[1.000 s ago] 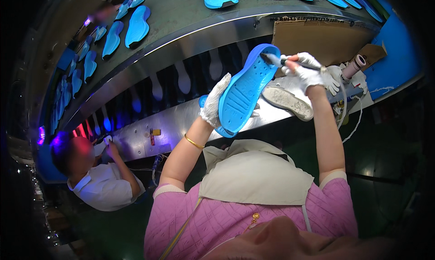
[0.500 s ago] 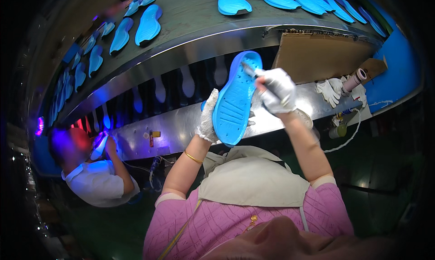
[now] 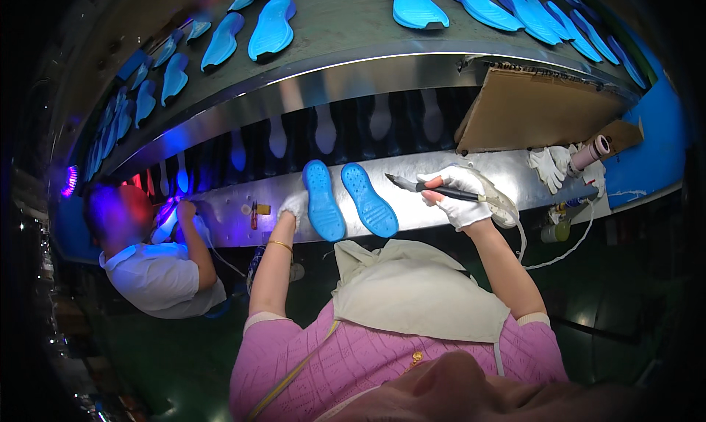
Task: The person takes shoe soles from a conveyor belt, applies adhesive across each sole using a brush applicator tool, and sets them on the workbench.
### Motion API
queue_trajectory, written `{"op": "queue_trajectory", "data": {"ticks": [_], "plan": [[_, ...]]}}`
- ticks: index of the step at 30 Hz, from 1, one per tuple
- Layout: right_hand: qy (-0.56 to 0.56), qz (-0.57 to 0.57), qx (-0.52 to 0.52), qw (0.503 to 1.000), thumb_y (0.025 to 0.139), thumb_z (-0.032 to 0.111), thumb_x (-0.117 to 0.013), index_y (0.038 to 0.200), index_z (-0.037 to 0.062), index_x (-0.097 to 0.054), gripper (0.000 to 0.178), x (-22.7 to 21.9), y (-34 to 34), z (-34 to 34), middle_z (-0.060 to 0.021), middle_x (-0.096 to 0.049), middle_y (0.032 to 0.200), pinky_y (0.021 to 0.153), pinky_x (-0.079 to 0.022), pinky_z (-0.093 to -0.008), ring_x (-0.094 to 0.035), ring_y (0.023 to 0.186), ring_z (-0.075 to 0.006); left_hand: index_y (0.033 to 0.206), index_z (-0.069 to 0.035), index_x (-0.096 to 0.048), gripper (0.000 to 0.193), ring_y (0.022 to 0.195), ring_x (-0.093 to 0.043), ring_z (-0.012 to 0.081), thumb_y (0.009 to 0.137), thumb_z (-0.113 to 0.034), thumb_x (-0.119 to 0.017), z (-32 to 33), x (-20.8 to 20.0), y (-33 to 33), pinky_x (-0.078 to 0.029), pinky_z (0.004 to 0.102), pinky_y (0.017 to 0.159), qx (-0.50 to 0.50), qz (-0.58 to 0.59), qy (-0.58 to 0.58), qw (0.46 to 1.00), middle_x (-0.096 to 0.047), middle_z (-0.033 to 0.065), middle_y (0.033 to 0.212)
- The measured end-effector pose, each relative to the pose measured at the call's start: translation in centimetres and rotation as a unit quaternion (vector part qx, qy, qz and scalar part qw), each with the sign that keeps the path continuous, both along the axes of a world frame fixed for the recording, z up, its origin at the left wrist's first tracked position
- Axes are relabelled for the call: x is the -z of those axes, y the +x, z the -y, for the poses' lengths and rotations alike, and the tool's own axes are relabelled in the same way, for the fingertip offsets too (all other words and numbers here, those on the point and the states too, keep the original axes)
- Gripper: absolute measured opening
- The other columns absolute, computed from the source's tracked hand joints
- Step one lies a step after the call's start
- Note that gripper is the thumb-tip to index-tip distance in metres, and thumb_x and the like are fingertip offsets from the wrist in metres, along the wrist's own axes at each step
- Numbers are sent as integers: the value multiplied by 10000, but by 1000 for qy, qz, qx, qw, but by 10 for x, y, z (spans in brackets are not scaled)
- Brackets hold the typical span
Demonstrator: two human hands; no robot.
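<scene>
Two blue shoe soles lie side by side on the metal bench: the left sole point(image 3: 323, 205) and the right sole point(image 3: 369, 203), each with ridges near one end and small holes near the other. My left hand point(image 3: 292, 207), in a white glove, is right at the outer edge of the left sole; its fingers are too indistinct to read. To the right of the soles, my right hand point(image 3: 462, 197), also gloved with some fingertips bare, grips a black-handled brush point(image 3: 403, 183). Its dark tip points left above the bench.
A conveyor belt point(image 3: 346, 43) with several blue soles runs behind the metal bench point(image 3: 441, 220). A cardboard sheet point(image 3: 544, 113), spare white gloves point(image 3: 548, 168) and a pink tube point(image 3: 590, 155) are at right. Beside my right hand is a pale corded object point(image 3: 500, 201). A co-worker point(image 3: 162, 267) sits at left.
The sole that my left hand held up is down on the bench, where two soles now lie. My left hand has moved left; my right hand has drawn the brush away from the sole.
</scene>
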State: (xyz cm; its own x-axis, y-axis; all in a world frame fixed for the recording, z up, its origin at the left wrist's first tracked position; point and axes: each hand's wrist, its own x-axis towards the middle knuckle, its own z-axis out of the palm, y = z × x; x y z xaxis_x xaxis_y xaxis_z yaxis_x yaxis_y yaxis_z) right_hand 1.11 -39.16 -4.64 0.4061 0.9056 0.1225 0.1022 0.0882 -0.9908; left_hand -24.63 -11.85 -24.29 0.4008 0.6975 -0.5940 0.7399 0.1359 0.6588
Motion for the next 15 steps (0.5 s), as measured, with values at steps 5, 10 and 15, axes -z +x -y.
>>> {"op": "queue_trajectory", "data": {"ticks": [5,10,15], "plan": [[41,34,2,999,758,-76,-720,888,24,-601,203,-3,9,3,-92,-655,843,658,-516,-240,-628,713,-115,1135,-34,-616,293,1058,-591,289,867,-151,-623,2,-188,54,-439,357,965,-62,373,569,730,-615,160,1111],[9,15,-27,999,763,-75,-714,902,50,-603,218,-11,4,8,-53,-630,830,678,-505,-236,-616,741,-108,1207,-111,-593,503,1169,-509,352,726,-202,-705,-65,-276,72,-401,419,1009,-20,142,757,638,-559,177,1251],[26,134,3,991,740,-49,-749,927,46,-644,235,-6,21,21,-32,-638,870,713,-498,-241,-606,769,-108,937,-105,-706,298,1045,-576,304,726,-312,-739,-99,-268,81,-453,368,911,-27,111,599,793,-652,118,1045]]}}
